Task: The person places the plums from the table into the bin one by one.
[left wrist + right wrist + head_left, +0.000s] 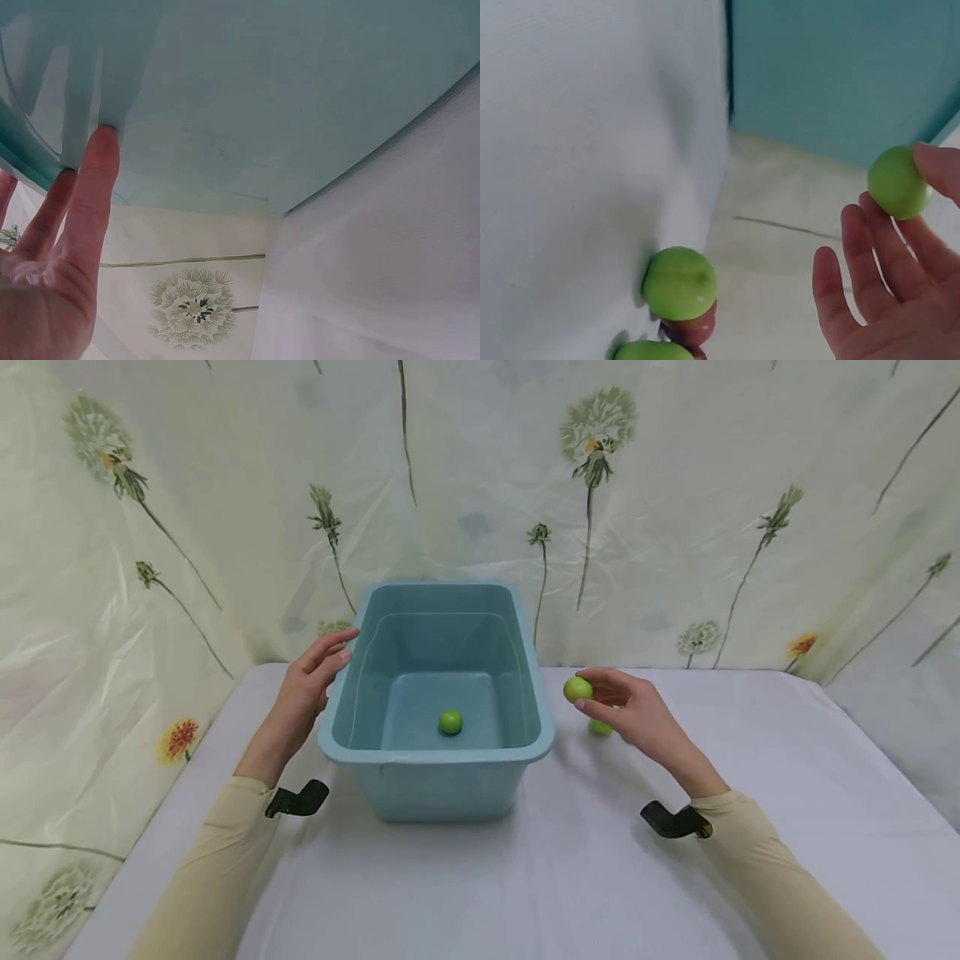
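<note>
My right hand (637, 714) pinches a small round green fruit (577, 690) between thumb and fingertips, just off the right side of a blue plastic tub (442, 757). Inside the tub, on its floor, lies another green fruit (451, 722). Fingers extended, my left hand (296, 697) is at the tub's left rim; in the left wrist view a fingertip (106, 139) appears to touch the outer wall. Below the right hand, a green fruit (679, 283) sits on the table, partly hidden by the hand in the head view.
Beside that fruit, the right wrist view shows another green one (654, 351) and some reddish round fruit (694, 328), partly hidden. A white cloth (465, 893) covers the table. Behind the tub hangs a dandelion-print sheet (465, 468). Each wrist wears a black device (300, 799).
</note>
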The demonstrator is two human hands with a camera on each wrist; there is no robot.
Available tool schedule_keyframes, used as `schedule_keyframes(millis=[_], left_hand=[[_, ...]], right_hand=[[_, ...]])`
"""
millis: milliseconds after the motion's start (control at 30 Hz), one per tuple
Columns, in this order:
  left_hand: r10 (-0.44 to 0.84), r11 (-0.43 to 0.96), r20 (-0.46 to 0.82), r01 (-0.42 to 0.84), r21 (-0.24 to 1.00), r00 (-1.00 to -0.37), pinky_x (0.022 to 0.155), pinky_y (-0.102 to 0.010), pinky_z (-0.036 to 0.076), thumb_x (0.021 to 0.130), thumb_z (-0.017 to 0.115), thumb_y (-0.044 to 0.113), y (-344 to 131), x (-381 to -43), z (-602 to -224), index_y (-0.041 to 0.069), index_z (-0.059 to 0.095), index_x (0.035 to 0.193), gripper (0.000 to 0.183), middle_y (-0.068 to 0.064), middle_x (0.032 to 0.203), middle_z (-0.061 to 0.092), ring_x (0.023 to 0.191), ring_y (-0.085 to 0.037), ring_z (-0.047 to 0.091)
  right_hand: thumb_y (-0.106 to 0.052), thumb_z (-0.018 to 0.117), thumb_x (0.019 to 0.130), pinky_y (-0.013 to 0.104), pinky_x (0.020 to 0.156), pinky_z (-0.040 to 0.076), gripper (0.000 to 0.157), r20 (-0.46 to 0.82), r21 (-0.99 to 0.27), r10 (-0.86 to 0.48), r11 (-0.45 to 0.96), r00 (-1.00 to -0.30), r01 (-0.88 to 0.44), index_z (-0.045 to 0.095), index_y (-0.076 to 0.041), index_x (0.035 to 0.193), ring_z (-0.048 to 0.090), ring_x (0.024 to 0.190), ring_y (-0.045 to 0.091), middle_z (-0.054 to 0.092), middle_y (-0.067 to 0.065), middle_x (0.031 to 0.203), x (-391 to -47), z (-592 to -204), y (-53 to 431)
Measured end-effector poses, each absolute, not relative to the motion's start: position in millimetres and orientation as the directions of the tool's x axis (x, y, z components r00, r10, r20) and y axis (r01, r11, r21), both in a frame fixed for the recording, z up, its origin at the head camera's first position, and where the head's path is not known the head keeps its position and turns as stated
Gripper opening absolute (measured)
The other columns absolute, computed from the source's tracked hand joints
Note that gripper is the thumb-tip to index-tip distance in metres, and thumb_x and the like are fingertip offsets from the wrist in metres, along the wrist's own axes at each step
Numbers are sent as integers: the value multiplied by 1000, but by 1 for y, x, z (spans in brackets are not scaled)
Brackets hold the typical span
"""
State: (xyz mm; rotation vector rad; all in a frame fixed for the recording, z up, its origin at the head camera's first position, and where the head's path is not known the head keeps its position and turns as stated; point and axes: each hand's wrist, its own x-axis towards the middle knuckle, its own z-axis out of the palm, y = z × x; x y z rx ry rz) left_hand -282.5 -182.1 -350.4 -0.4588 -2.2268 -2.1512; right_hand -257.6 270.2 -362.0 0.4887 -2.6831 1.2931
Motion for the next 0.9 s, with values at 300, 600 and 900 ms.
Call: schedule_keyframes(millis=[300,600,900], left_hand=[[198,15,216,223,975,-956,82,-32,53,101,54,39,-181,-282,-351,21,48,146,48,-11,138,47,125,-31,47],[193,28,216,225,974,-957,82,-30,51,102,53,39,-181,-282,-350,22,48,146,48,-11,139,46,124,-30,48],[189,31,211,220,975,-959,82,-31,51,101,54,39,-181,-283,-350,23,49,146,47,-10,139,45,124,-30,47]], right_hand=[[-15,68,95,25,73,52,41,337,-777,-179,502,-924,-380,58,-4,133,66,95,27,66,15,118,-247,-342,249],[-11,66,95,27,55,50,40,390,-818,-123,409,-913,-405,58,-2,133,66,85,18,64,17,117,-239,-318,227],[-8,65,95,22,55,48,40,466,-796,-116,377,-877,-473,57,0,133,63,100,32,63,18,119,-240,-310,213]])
